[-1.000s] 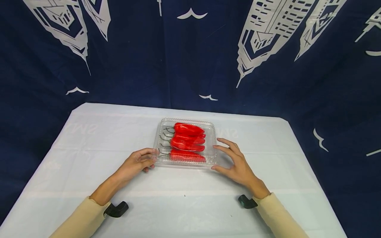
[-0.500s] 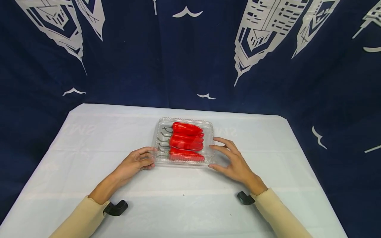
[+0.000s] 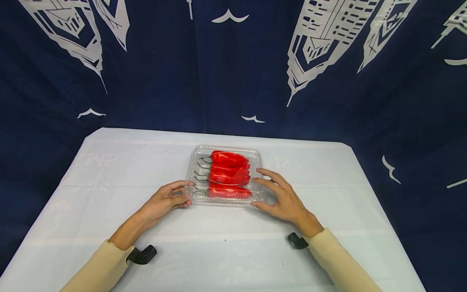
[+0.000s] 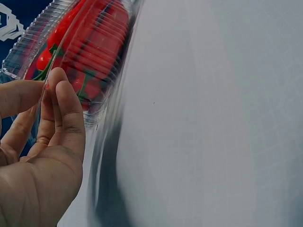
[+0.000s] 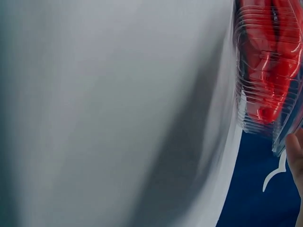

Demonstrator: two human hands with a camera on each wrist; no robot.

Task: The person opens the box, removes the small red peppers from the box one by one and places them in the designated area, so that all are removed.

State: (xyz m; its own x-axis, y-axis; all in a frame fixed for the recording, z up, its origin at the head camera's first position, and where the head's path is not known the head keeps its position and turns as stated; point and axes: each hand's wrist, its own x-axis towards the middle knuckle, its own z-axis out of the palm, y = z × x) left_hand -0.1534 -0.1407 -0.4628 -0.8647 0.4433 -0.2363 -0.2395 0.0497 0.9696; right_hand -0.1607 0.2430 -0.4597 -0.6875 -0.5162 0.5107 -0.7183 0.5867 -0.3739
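A clear plastic clamshell box (image 3: 224,202) with a ribbed rim lies on the table, its lid over several red peppers (image 3: 230,174) with green stems. At its front left corner, my left hand (image 3: 166,202) pinches the rim between thumb and fingers, as the left wrist view also shows. My right hand (image 3: 284,202) is at the box's right edge with its fingers spread apart, the fingertips over or against that side. In the right wrist view only one digit (image 5: 294,153) shows, close to the rim's corner; whether it touches cannot be told.
The white table (image 3: 219,263) has a cloth cover and a far edge behind the box. Past it hangs a dark blue curtain (image 3: 164,81) with white building shapes. Each wrist carries a small black camera (image 3: 142,254).
My right hand has come in leftward, its fingertips now further over the box's right edge. My left hand keeps its place at the corner. The head view has shifted slightly.
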